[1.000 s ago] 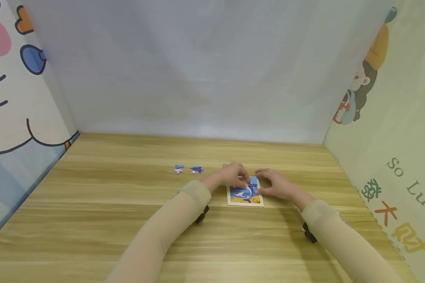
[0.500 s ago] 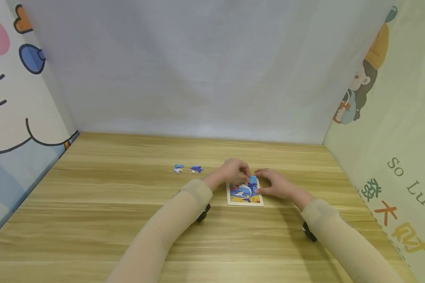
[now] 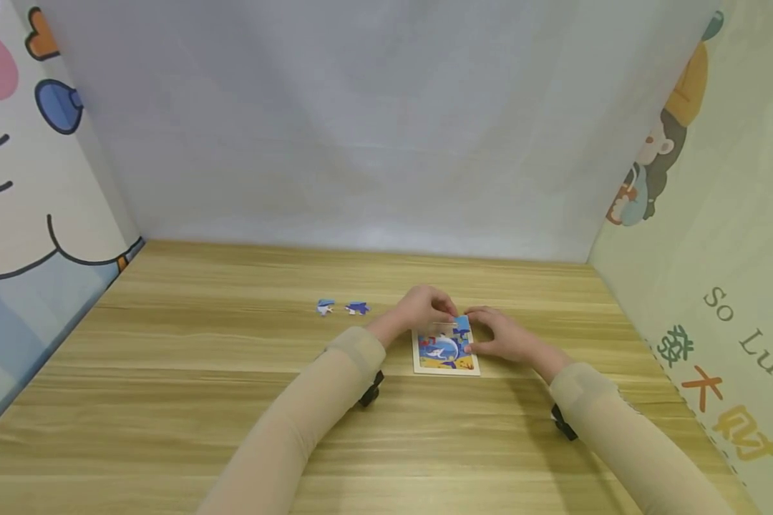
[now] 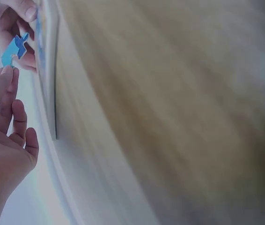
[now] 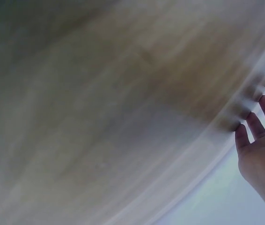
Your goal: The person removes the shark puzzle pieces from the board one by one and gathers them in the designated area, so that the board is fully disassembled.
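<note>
A small picture puzzle board (image 3: 446, 371) with a white frame and a blue sea scene lies on the table. My left hand (image 3: 423, 307) is over its far left part. Between thumb and fingertips it pinches a light and dark blue puzzle piece (image 4: 13, 49), raised near the board's face in the left wrist view. At the board's right side, my right hand (image 3: 504, 337) grips the edge, its thumb on the face and its fingers round the far right corner. In the right wrist view, the fingertips (image 5: 240, 133) of that hand touch the tabletop.
Two loose puzzle pieces lie left of the board: a blue and white one (image 3: 325, 307) and a darker blue one (image 3: 357, 308). The wooden table (image 3: 232, 400) meets a pale curtain (image 3: 361, 164) behind, with printed panels at both sides.
My left hand has shifted slightly up and away over the board with the puzzle piece, uncovering more of the picture. The right hand keeps its place at the board's edge.
</note>
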Demonstrator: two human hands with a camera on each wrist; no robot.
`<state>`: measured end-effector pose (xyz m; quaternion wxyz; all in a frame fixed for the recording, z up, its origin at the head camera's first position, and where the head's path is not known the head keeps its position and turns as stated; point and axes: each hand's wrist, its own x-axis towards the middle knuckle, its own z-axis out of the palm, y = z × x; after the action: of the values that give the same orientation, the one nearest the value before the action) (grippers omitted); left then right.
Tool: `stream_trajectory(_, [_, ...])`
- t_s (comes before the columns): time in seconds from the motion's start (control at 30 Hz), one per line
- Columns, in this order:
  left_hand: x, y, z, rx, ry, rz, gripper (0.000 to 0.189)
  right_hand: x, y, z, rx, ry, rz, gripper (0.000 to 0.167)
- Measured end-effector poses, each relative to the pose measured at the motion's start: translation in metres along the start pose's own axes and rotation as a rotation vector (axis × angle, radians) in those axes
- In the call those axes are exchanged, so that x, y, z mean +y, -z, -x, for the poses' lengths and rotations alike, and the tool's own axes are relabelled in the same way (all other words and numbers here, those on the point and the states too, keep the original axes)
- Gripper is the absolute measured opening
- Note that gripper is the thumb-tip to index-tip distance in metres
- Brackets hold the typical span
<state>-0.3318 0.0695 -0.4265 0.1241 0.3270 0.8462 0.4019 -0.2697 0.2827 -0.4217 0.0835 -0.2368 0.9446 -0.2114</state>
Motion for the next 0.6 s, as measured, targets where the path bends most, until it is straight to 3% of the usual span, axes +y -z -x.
stream_trajectory(0.3, [0.005,0.020,0.006,0.004,0.023,0.083,0.011,-0.002,0.001,0.001,-0.002,-0.002,-0.007,0.063])
stream_trajectory(0.6, [0.000,0.046,0.015,-0.001,0.011,0.032,0.013,0.003,-0.004,-0.002,0.014,0.015,0.009,0.062])
